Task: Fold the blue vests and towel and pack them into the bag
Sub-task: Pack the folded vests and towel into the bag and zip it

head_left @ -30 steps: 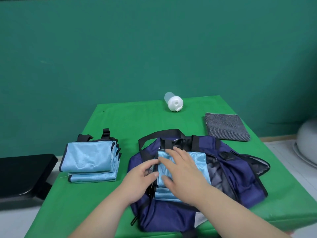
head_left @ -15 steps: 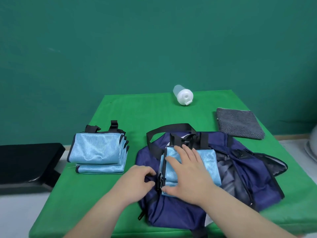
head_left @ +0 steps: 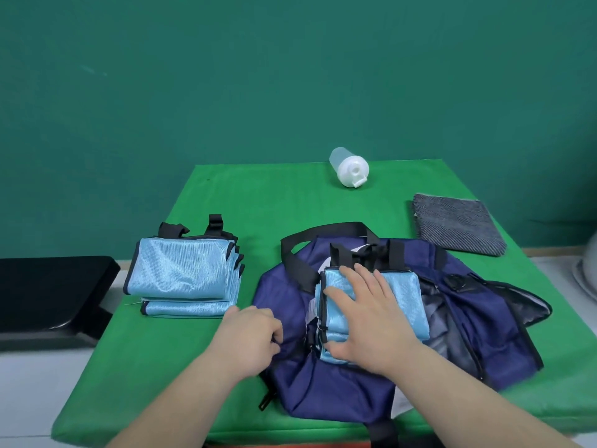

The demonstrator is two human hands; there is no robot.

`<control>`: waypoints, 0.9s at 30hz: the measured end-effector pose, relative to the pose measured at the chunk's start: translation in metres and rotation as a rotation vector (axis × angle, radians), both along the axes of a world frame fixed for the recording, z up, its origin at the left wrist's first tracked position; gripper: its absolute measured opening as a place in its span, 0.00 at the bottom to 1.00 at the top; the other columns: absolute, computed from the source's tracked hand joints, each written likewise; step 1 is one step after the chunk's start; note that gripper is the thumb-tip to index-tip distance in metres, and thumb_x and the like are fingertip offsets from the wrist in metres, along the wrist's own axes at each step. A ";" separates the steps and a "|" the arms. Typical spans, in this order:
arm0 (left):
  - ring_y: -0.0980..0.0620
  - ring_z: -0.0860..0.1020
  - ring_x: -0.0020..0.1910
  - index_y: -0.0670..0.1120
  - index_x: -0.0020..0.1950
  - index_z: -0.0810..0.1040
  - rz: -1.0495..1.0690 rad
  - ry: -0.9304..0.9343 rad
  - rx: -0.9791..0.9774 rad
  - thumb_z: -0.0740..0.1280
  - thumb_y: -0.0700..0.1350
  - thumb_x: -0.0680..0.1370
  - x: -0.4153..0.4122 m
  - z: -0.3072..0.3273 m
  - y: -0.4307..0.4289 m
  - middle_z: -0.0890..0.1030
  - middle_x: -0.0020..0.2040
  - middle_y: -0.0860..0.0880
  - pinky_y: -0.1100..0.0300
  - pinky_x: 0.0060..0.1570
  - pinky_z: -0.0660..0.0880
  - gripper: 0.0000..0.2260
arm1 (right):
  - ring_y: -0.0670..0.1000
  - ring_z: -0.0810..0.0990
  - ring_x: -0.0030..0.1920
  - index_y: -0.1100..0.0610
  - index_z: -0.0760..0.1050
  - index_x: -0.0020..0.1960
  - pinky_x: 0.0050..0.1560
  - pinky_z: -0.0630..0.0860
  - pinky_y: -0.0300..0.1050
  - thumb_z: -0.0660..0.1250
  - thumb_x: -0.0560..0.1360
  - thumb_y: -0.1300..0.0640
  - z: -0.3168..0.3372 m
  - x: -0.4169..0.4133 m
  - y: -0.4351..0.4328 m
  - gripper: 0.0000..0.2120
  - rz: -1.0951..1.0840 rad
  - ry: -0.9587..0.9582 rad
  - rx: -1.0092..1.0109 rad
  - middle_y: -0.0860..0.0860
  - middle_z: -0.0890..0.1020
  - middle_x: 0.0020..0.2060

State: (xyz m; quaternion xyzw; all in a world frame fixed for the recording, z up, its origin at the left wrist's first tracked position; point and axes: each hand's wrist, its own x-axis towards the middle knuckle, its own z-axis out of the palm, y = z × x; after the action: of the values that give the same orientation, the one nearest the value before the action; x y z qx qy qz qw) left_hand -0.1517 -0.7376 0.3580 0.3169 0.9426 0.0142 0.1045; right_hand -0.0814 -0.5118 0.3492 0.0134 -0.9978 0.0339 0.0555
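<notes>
A navy bag lies open on the green table. A folded light blue vest sits in the bag's opening. My right hand lies on that vest, fingers spread flat and thumb hooked at its near left edge. My left hand grips the bag's fabric at the left edge of the opening, fingers curled. A stack of folded blue vests with black straps rests on the table to the left. A folded grey towel lies at the back right.
A white-capped translucent bottle lies on its side at the table's far edge. A black bench stands left of the table. A white rounded object shows at the right frame edge. A green wall stands behind.
My left hand has slid left off the vest and taken hold of the bag's edge. My right hand stays pressed on the vest. The camera has tilted, so everything sits a little higher and to the right.
</notes>
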 end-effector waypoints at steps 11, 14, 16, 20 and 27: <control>0.50 0.74 0.54 0.55 0.47 0.77 0.089 -0.043 0.044 0.58 0.68 0.76 0.009 0.012 0.037 0.79 0.50 0.56 0.52 0.58 0.69 0.19 | 0.62 0.63 0.75 0.45 0.69 0.67 0.73 0.54 0.61 0.66 0.57 0.30 -0.002 0.004 0.004 0.41 0.010 -0.018 -0.008 0.56 0.68 0.73; 0.46 0.74 0.58 0.52 0.50 0.80 0.114 -0.087 -0.076 0.60 0.65 0.75 0.013 0.006 0.047 0.80 0.53 0.52 0.51 0.59 0.69 0.19 | 0.62 0.63 0.76 0.45 0.68 0.68 0.73 0.54 0.60 0.66 0.58 0.29 -0.002 0.004 0.006 0.41 0.016 -0.014 -0.023 0.56 0.67 0.73; 0.47 0.75 0.58 0.54 0.46 0.79 0.163 -0.106 -0.033 0.62 0.60 0.75 0.012 0.004 0.047 0.81 0.52 0.54 0.53 0.59 0.69 0.13 | 0.61 0.62 0.76 0.44 0.68 0.68 0.74 0.53 0.60 0.66 0.58 0.29 -0.002 0.005 0.006 0.41 0.014 -0.019 -0.035 0.55 0.67 0.74; 0.50 0.76 0.52 0.54 0.34 0.73 0.301 -0.138 0.159 0.62 0.54 0.73 0.016 0.007 0.043 0.79 0.45 0.56 0.54 0.55 0.72 0.09 | 0.60 0.58 0.78 0.43 0.66 0.69 0.75 0.49 0.58 0.65 0.60 0.29 -0.001 0.005 0.009 0.40 0.019 -0.013 -0.052 0.54 0.63 0.76; 0.61 0.75 0.42 0.51 0.34 0.78 0.489 -0.013 0.781 0.67 0.47 0.76 0.034 0.040 0.024 0.77 0.41 0.56 0.70 0.39 0.66 0.10 | 0.59 0.52 0.79 0.42 0.60 0.71 0.77 0.39 0.54 0.57 0.65 0.30 0.004 0.005 0.014 0.38 0.038 -0.028 -0.080 0.54 0.59 0.78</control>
State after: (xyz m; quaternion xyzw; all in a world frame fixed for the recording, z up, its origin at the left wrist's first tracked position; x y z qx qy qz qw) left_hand -0.1174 -0.7135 0.3978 0.1008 0.9131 0.3944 -0.0231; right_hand -0.0762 -0.4978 0.3532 0.0298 -0.9959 0.0748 0.0415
